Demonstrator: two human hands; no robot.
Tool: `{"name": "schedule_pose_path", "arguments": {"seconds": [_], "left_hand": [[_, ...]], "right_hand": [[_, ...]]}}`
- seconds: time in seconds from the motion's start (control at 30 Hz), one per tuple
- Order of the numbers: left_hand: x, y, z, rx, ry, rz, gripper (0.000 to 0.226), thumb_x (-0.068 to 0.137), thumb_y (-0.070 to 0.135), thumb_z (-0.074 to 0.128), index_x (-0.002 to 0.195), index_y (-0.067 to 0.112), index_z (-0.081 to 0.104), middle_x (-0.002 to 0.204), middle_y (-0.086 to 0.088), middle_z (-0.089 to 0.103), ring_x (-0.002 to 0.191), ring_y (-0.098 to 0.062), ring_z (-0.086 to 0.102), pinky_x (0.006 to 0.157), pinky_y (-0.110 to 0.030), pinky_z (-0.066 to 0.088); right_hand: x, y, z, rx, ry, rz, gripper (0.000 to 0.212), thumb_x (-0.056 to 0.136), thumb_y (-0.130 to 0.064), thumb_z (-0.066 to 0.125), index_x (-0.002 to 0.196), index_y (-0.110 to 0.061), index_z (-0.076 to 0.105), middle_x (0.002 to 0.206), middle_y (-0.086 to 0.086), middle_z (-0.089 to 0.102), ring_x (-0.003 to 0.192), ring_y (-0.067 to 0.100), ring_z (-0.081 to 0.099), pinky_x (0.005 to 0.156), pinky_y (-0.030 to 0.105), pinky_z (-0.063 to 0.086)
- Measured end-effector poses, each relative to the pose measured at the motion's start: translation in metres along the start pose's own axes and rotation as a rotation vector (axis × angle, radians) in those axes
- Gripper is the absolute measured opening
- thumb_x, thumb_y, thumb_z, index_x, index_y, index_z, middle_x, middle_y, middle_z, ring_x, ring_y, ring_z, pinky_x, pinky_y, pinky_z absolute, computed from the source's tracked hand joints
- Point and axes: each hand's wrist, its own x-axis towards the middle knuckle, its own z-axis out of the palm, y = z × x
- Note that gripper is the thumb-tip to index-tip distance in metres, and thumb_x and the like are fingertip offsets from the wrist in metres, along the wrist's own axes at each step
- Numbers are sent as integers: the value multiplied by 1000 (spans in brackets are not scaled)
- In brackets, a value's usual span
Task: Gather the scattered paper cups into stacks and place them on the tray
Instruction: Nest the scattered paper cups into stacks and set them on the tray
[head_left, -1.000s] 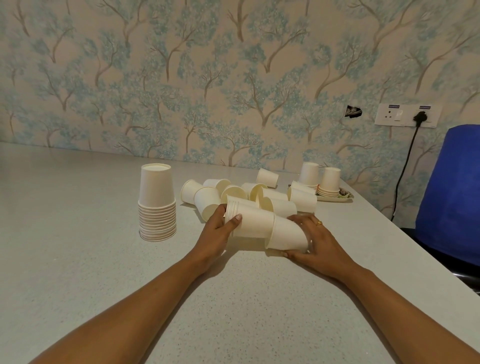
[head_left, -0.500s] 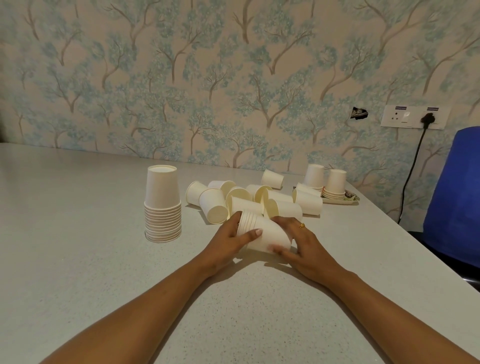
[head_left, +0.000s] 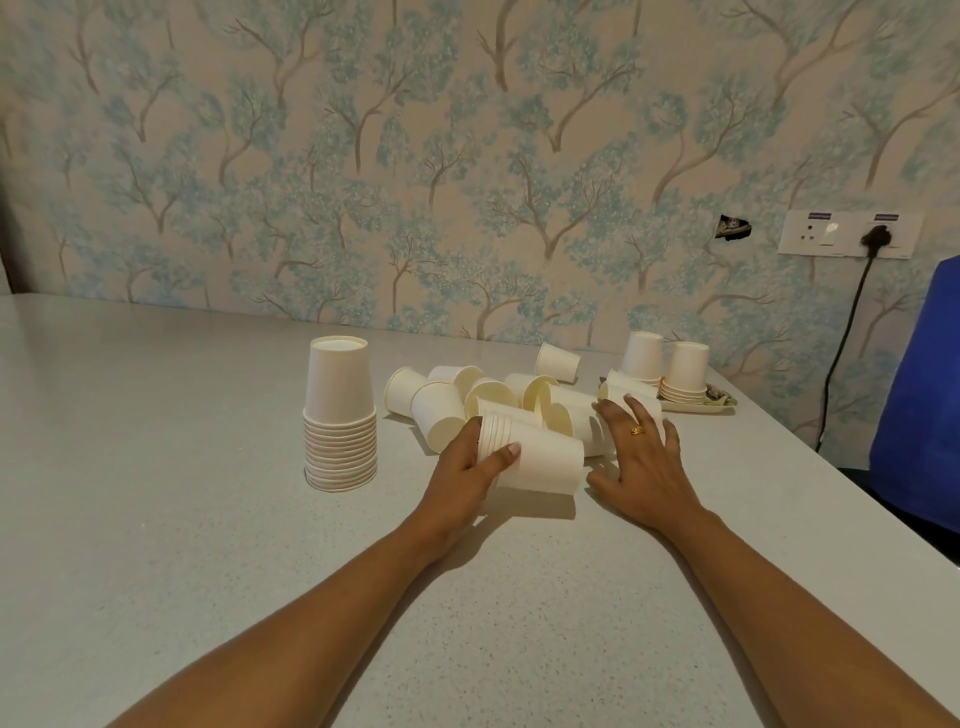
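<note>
My left hand (head_left: 465, 475) grips a short stack of white paper cups (head_left: 540, 460) lying on its side on the grey table (head_left: 182, 519). My right hand (head_left: 641, 457) hovers just right of that stack with fingers spread, reaching over the loose cups (head_left: 452, 397) scattered behind it. An upside-down stack of several cups (head_left: 340, 415) stands to the left. At the back right, two short upside-down stacks (head_left: 685, 371) sit on a small tray (head_left: 696, 408).
A wallpapered wall runs behind the table. A socket plate (head_left: 849, 234) with a black cable hangs at the right, above a blue chair (head_left: 922, 395). The table's right edge slants down beside that chair.
My right hand pushed one more cup into the lying stack, then let go and lifted toward the loose cups behind. My left hand kept its hold on the stack.
</note>
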Motion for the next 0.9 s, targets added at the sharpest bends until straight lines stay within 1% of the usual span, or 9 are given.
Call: {"name": "schedule_pose_path", "arguments": {"seconds": [0.07, 0.2, 0.27, 0.37, 0.43, 0.6, 0.7, 0.8, 0.9], "left_hand": [[1, 0, 0, 8, 27, -6, 35, 92, 21, 49, 125, 27, 39, 112, 10, 48, 101, -7, 48, 84, -20, 44], [1, -1, 0, -4, 46, 3, 31, 92, 21, 49, 119, 30, 39, 110, 11, 49, 99, -6, 48, 72, -12, 45], [3, -1, 0, -2, 59, -6, 31, 92, 21, 49, 121, 29, 40, 113, 8, 49, 103, -10, 48, 76, -15, 44], [3, -1, -1, 14, 89, -4, 36, 92, 21, 50, 127, 23, 42, 117, 4, 50, 106, -13, 47, 82, -20, 43], [3, -1, -2, 17, 105, 4, 37, 91, 21, 50, 128, 20, 42, 118, 2, 50, 108, -16, 48, 82, -21, 45], [3, 0, -4, 19, 138, 12, 38, 91, 19, 50, 128, 17, 43, 121, -3, 52, 111, -20, 49, 87, -29, 44], [3, 1, -4, 7, 156, 28, 34, 91, 18, 50, 125, 17, 45, 119, -3, 53, 109, -19, 50, 86, -28, 44], [3, 1, -4, -3, 161, 37, 33, 91, 17, 50, 124, 17, 47, 120, -5, 54, 109, -20, 51, 86, -28, 45], [4, 1, -4, 10, 160, 39, 33, 92, 18, 50, 124, 18, 46, 121, -4, 53, 110, -20, 50, 85, -28, 46]], "right_hand": [[5, 1, 4, -63, -44, -22, 82, 72, -46, 48, 145, -21, 19, 155, -4, 20, 145, 20, 3, 113, 56, -2], [12, 2, 11, -123, -98, -59, 84, 78, -51, 54, 147, -24, 14, 155, -5, 19, 145, 20, 3, 111, 61, -4], [12, 1, 10, -127, -70, -67, 86, 74, -58, 49, 146, -23, 18, 151, 1, 27, 143, 23, 13, 111, 62, -2], [7, -1, 4, -103, 42, -89, 91, 64, -66, 40, 141, -18, 32, 135, 9, 43, 130, 29, 33, 109, 63, 7], [5, -3, 2, -80, 92, -104, 91, 62, -66, 42, 139, -17, 37, 130, 10, 45, 126, 30, 37, 109, 63, 9], [4, -4, 2, -47, 50, -101, 85, 64, -55, 56, 138, -19, 35, 146, 4, 32, 140, 26, 21, 111, 61, -1], [3, -4, 2, -48, -24, -69, 86, 65, -57, 50, 141, -22, 29, 145, 1, 35, 139, 24, 21, 112, 59, -2], [1, -5, 1, -73, -25, -50, 89, 60, -62, 40, 139, -22, 33, 135, 2, 43, 129, 24, 33, 112, 56, 8], [0, -6, 0, -10, -4, -78, 78, 61, -53, 54, 131, -21, 43, 124, 3, 48, 114, 25, 44, 102, 47, 29]]}}
